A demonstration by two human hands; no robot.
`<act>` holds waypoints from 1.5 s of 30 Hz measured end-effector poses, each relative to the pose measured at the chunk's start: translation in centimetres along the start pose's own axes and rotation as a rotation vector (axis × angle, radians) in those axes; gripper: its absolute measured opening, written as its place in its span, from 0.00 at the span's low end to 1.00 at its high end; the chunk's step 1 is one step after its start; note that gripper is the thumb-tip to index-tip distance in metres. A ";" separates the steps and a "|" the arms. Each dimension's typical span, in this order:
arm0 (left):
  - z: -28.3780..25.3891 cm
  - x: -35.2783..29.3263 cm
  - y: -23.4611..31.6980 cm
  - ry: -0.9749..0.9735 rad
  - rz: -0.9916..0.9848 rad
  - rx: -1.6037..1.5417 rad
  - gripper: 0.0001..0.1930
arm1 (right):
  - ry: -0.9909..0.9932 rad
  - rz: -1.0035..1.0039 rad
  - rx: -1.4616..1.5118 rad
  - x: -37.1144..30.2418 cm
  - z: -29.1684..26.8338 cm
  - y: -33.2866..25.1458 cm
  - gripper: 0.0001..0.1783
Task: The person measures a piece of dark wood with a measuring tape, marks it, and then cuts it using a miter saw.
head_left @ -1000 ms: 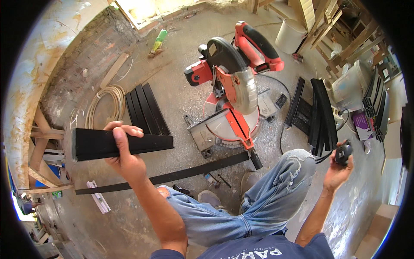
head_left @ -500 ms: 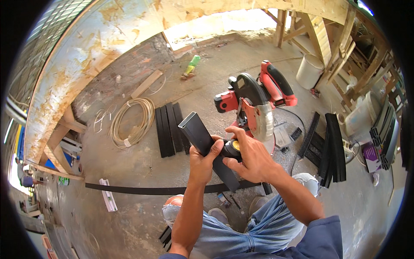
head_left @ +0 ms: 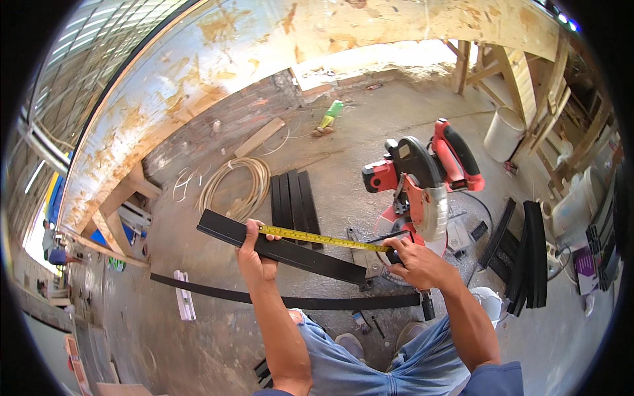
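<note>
My left hand (head_left: 256,256) is closed around a short black rectangular tube (head_left: 307,259), which tilts down to the right above the floor. Its thumb is by the start of a yellow tape measure blade (head_left: 317,239), pulled out slantwise just above the tube. At the blade's other end, my right hand (head_left: 417,265) grips the dark tape measure case (head_left: 394,256), mostly covered by the fingers. Just beyond that hand stands a red and black miter saw (head_left: 422,185). A long black strip (head_left: 264,298) lies on the floor below the tube.
Several black lengths (head_left: 295,201) lie beyond my left hand, beside a coil of beige hose (head_left: 236,188). More black pieces (head_left: 526,257) lie at the right. A white bucket (head_left: 505,134) stands far right, a green bottle (head_left: 332,113) lies far off, and a pale profile piece (head_left: 185,295) lies left.
The tape blade is now drawn out, with my right hand moved right and down with the case. My left hand has shifted left, and the tube has turned closer to level.
</note>
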State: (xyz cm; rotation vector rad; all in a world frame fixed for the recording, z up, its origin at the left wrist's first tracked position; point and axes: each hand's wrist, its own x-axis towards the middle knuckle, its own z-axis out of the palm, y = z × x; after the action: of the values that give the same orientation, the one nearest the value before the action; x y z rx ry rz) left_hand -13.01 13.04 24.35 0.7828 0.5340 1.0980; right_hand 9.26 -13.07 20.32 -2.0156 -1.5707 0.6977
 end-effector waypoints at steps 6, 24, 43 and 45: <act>2.9 -1.0 -1.5 0.038 -0.046 -0.098 0.35 | -0.014 -0.013 0.178 0.4 -1.4 -2.4 0.27; 4.1 -2.5 -5.0 -0.216 -0.097 -0.199 0.38 | -0.076 -0.069 0.312 0.7 -0.5 -3.0 0.26; -2.6 0.7 2.5 -0.079 0.109 -0.323 0.32 | 0.226 -0.178 -0.064 -0.8 -3.3 -3.1 0.22; -2.5 0.5 3.0 -0.083 0.125 -0.329 0.31 | 0.226 -0.160 -0.074 -0.7 -3.3 -3.4 0.22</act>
State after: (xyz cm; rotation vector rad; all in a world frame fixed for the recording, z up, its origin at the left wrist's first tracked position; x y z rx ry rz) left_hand -16.40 14.94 25.10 0.5746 0.2275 1.2252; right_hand 8.82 -13.23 25.13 -1.9174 -1.6200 0.3433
